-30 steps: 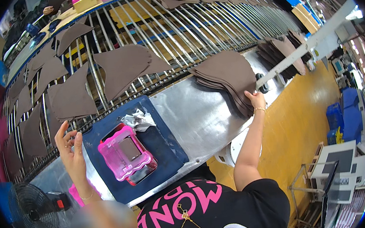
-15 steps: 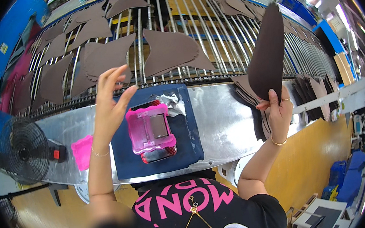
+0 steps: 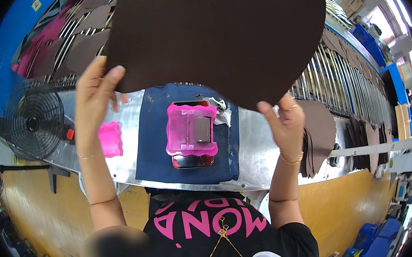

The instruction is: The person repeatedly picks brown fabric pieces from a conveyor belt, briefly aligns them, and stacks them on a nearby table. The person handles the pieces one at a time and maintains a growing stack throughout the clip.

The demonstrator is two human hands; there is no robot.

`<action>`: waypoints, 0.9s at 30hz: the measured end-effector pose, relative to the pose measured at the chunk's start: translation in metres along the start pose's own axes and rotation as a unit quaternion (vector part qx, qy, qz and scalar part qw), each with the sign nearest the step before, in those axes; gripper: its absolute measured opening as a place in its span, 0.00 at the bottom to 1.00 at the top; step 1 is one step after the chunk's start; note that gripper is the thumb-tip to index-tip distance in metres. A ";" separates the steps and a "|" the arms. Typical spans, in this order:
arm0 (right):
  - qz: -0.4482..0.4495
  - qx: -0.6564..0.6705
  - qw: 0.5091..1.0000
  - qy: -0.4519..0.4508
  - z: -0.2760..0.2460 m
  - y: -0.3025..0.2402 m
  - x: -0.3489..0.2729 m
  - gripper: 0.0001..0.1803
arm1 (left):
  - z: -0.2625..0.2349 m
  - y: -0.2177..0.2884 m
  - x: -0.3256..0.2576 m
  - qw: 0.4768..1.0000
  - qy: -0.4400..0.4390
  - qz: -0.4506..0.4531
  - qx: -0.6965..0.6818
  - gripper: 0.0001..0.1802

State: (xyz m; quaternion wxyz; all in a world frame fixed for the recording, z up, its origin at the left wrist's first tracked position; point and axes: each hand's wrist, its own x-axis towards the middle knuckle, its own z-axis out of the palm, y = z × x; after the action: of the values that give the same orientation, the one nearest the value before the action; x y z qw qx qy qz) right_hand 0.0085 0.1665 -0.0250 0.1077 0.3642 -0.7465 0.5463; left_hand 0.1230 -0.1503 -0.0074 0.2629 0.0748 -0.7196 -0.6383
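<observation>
A broad, dark brown sheet piece, leather-like and curved along its edges, is raised in front of me and hides much of the rack behind. My right hand pinches its lower edge, thumb on the near face. At the left edge, my left hand grips with the thumb over the border; some of its fingers are curled below. Beneath the sheet, a pink scalloped tray holding a small grey-brown block sits on a red-and-black object, on a dark blue cloth.
The metal table has a black fan and a second pink scalloped piece at left. Several brown pieces overhang its right side, beside a pale bar. A roller rack with more cut pieces runs behind.
The brown piece has swung from edge-on at the right to broad and centred before me. My left hand, empty before, now grips its left edge. The view has shifted slightly.
</observation>
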 end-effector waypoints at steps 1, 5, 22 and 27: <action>0.033 0.003 0.999 -0.038 0.009 -0.001 -0.002 0.10 | -0.013 0.009 -0.004 0.999 0.005 0.015 0.044 0.10; 0.034 -0.003 0.997 -0.069 0.051 0.012 -0.016 0.10 | -0.051 0.024 -0.023 0.986 0.062 0.064 0.139 0.11; -0.020 -0.164 0.981 -0.097 0.007 0.065 -0.082 0.09 | -0.016 -0.017 -0.045 0.965 -0.134 -0.051 0.218 0.06; 0.154 -0.136 0.977 -0.050 -0.040 0.071 -0.124 0.10 | 0.039 -0.028 -0.032 0.922 -0.229 0.118 0.287 0.06</action>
State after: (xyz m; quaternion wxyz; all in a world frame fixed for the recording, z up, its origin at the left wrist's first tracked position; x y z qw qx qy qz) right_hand 0.0405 0.2653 -0.1317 0.0334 0.2538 -0.8652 0.4311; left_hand 0.1253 -0.1069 -0.0454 0.1313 -0.0868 -0.9163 -0.3682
